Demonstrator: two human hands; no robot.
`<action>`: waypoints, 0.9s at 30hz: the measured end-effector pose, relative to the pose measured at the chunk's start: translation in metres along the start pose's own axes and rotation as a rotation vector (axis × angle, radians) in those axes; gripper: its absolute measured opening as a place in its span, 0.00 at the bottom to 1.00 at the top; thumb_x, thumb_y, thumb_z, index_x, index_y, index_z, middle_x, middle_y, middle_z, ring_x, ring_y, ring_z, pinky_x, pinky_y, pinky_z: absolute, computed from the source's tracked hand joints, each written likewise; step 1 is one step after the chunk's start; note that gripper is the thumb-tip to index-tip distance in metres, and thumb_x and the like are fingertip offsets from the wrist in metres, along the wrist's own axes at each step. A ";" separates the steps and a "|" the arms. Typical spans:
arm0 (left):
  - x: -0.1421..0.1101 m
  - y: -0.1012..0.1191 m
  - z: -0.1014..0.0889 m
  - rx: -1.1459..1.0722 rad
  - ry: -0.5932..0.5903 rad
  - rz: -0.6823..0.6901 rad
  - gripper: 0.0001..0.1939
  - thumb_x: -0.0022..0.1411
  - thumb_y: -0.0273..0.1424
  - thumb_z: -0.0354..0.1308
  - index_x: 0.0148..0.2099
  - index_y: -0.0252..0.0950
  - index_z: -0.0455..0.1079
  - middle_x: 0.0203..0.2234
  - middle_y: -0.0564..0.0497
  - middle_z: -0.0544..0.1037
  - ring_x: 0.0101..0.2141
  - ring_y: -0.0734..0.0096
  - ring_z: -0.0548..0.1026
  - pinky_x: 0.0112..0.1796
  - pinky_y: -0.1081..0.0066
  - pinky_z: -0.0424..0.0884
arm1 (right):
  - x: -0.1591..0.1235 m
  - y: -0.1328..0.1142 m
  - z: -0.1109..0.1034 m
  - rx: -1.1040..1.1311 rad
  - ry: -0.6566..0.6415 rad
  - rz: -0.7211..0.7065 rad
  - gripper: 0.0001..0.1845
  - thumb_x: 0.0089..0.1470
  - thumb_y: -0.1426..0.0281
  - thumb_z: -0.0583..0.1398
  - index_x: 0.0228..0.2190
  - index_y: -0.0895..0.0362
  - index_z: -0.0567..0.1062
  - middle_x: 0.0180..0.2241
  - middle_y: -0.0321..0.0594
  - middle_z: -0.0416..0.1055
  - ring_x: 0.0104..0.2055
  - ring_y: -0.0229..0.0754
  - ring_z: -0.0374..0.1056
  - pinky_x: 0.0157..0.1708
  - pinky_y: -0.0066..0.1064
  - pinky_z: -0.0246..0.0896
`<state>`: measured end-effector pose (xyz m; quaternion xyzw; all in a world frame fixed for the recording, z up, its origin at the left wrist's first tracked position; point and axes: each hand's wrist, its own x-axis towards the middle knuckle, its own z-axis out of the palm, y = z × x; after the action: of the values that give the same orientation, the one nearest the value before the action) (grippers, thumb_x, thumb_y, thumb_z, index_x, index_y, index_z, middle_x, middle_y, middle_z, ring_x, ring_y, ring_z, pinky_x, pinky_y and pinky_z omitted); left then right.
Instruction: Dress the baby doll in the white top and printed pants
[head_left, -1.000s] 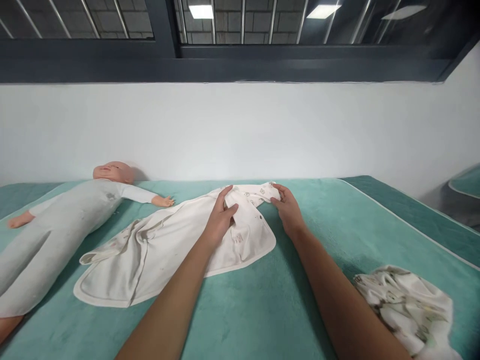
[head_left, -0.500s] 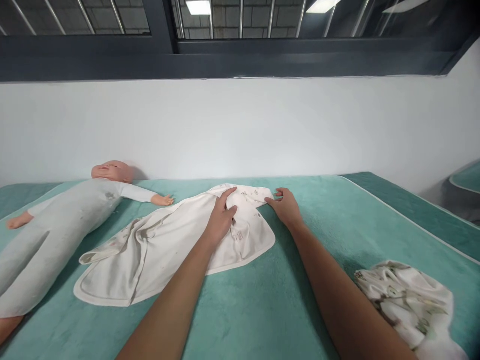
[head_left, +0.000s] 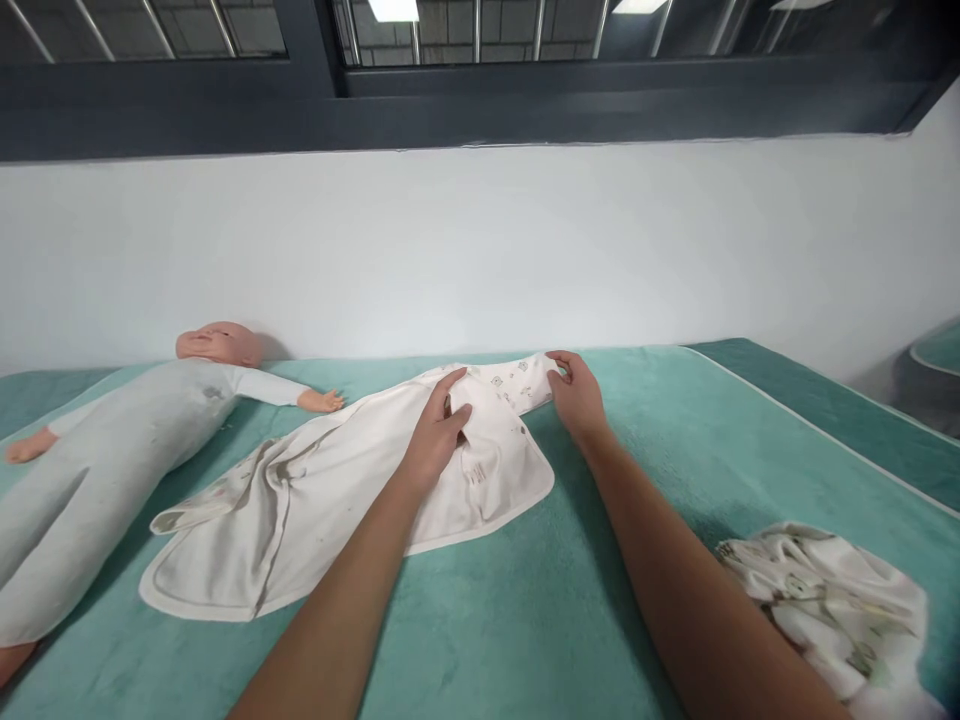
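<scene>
A white baby shirt (head_left: 341,475) lies spread on the green padded surface, its plain side mostly up, with small prints on its sleeve (head_left: 517,378). My left hand (head_left: 439,430) rests on the shirt near the shoulder, thumb and index finger apart; its other fingers are mostly hidden. At the sleeve's end, my right hand (head_left: 576,390) pinches the cuff between thumb and fingers. To the left, a baby doll (head_left: 161,420) in a white bodysuit lies on its back, one hand close to the shirt's upper edge.
A crumpled white cloth with a green print (head_left: 832,610) lies at the lower right, partly behind my right forearm. The green padded surface (head_left: 480,640) meets a white wall (head_left: 480,250) at the back. Above it runs a dark window frame (head_left: 525,115) with bars behind.
My right hand has closed on the cuff and moved slightly up, drawing the sleeve out straighter to the right. My left hand has stayed at nearly the same spot on the shirt.
</scene>
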<state>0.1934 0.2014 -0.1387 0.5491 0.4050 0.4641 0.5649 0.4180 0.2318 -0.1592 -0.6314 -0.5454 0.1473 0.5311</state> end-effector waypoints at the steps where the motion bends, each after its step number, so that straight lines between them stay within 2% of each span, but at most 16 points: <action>1: 0.002 -0.002 0.000 0.018 0.027 -0.033 0.29 0.58 0.34 0.56 0.62 0.49 0.58 0.39 0.50 0.70 0.30 0.74 0.69 0.34 0.70 0.72 | 0.000 0.001 0.000 -0.138 -0.028 0.003 0.21 0.52 0.71 0.52 0.49 0.53 0.67 0.49 0.42 0.70 0.42 0.45 0.68 0.44 0.36 0.62; 3: 0.007 -0.008 -0.003 0.067 0.122 -0.079 0.29 0.58 0.35 0.56 0.62 0.48 0.59 0.43 0.48 0.70 0.33 0.72 0.72 0.36 0.68 0.72 | -0.002 0.003 0.002 -0.333 -0.078 0.012 0.23 0.50 0.74 0.53 0.49 0.54 0.68 0.50 0.45 0.69 0.44 0.48 0.67 0.46 0.39 0.60; 5: 0.012 -0.014 -0.008 0.139 0.228 -0.056 0.26 0.58 0.34 0.56 0.60 0.44 0.61 0.47 0.46 0.69 0.38 0.68 0.73 0.39 0.67 0.71 | -0.005 -0.001 0.004 -0.395 -0.076 0.012 0.22 0.49 0.76 0.53 0.48 0.56 0.70 0.52 0.50 0.66 0.48 0.51 0.65 0.48 0.40 0.58; 8: 0.012 -0.015 -0.011 0.345 0.344 0.110 0.19 0.59 0.31 0.55 0.54 0.40 0.65 0.47 0.46 0.69 0.42 0.66 0.72 0.45 0.66 0.67 | -0.013 -0.016 0.008 -0.470 -0.029 -0.061 0.18 0.53 0.73 0.52 0.46 0.56 0.70 0.52 0.51 0.65 0.49 0.51 0.64 0.46 0.39 0.58; 10: 0.003 -0.009 -0.009 0.520 0.356 0.232 0.14 0.60 0.30 0.54 0.48 0.39 0.67 0.43 0.47 0.70 0.41 0.66 0.71 0.44 0.66 0.66 | -0.023 -0.030 0.009 -0.543 -0.070 -0.081 0.12 0.57 0.68 0.51 0.42 0.54 0.70 0.46 0.46 0.70 0.44 0.49 0.67 0.40 0.37 0.59; 12: -0.015 -0.002 -0.003 0.677 0.278 0.298 0.09 0.62 0.32 0.53 0.44 0.40 0.69 0.37 0.49 0.72 0.37 0.66 0.71 0.41 0.66 0.65 | -0.034 -0.040 0.008 -0.616 -0.195 -0.029 0.14 0.59 0.59 0.50 0.35 0.52 0.71 0.36 0.43 0.73 0.36 0.47 0.68 0.33 0.35 0.56; 14: -0.040 0.002 0.001 0.805 0.107 0.318 0.08 0.63 0.36 0.54 0.43 0.41 0.69 0.34 0.51 0.73 0.35 0.66 0.71 0.38 0.66 0.64 | -0.045 -0.044 0.007 -0.677 -0.314 0.030 0.19 0.58 0.52 0.51 0.29 0.52 0.70 0.30 0.42 0.73 0.33 0.47 0.67 0.29 0.34 0.53; 16: -0.067 0.001 0.002 0.928 -0.088 0.343 0.13 0.60 0.41 0.57 0.45 0.42 0.69 0.36 0.50 0.73 0.37 0.64 0.70 0.38 0.66 0.64 | -0.052 -0.043 0.005 -0.703 -0.371 0.047 0.17 0.55 0.52 0.54 0.29 0.52 0.70 0.30 0.42 0.73 0.32 0.47 0.67 0.28 0.33 0.51; 18: -0.092 -0.003 -0.003 1.057 -0.209 0.392 0.20 0.56 0.44 0.61 0.49 0.42 0.69 0.41 0.49 0.72 0.41 0.60 0.69 0.39 0.64 0.64 | -0.055 -0.040 0.004 -0.682 -0.377 0.049 0.12 0.53 0.57 0.57 0.31 0.53 0.71 0.31 0.42 0.73 0.34 0.48 0.67 0.29 0.33 0.51; 20: -0.109 -0.007 -0.011 1.166 -0.216 0.423 0.20 0.58 0.43 0.60 0.51 0.42 0.67 0.43 0.48 0.71 0.43 0.59 0.68 0.41 0.63 0.63 | -0.054 -0.040 0.001 -0.613 -0.397 0.065 0.09 0.51 0.62 0.59 0.33 0.53 0.72 0.32 0.42 0.74 0.35 0.47 0.67 0.29 0.32 0.52; 23: -0.121 -0.008 -0.022 1.286 -0.146 0.446 0.10 0.65 0.34 0.52 0.47 0.40 0.69 0.39 0.48 0.72 0.42 0.61 0.68 0.40 0.63 0.63 | -0.048 -0.046 -0.009 -0.505 -0.461 0.089 0.09 0.50 0.66 0.60 0.35 0.55 0.73 0.29 0.39 0.73 0.32 0.44 0.68 0.28 0.30 0.55; 27: -0.124 -0.002 -0.025 1.225 -0.188 0.533 0.12 0.68 0.28 0.44 0.43 0.38 0.70 0.34 0.49 0.73 0.37 0.66 0.69 0.38 0.66 0.63 | -0.040 -0.057 -0.031 -0.353 -0.628 0.114 0.15 0.50 0.64 0.59 0.40 0.56 0.74 0.29 0.39 0.75 0.31 0.42 0.69 0.28 0.29 0.58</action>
<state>0.1392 0.0875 -0.1488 0.8894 0.3949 0.2244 0.0508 0.3976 0.1731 -0.1153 -0.6667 -0.6628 0.2672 0.2116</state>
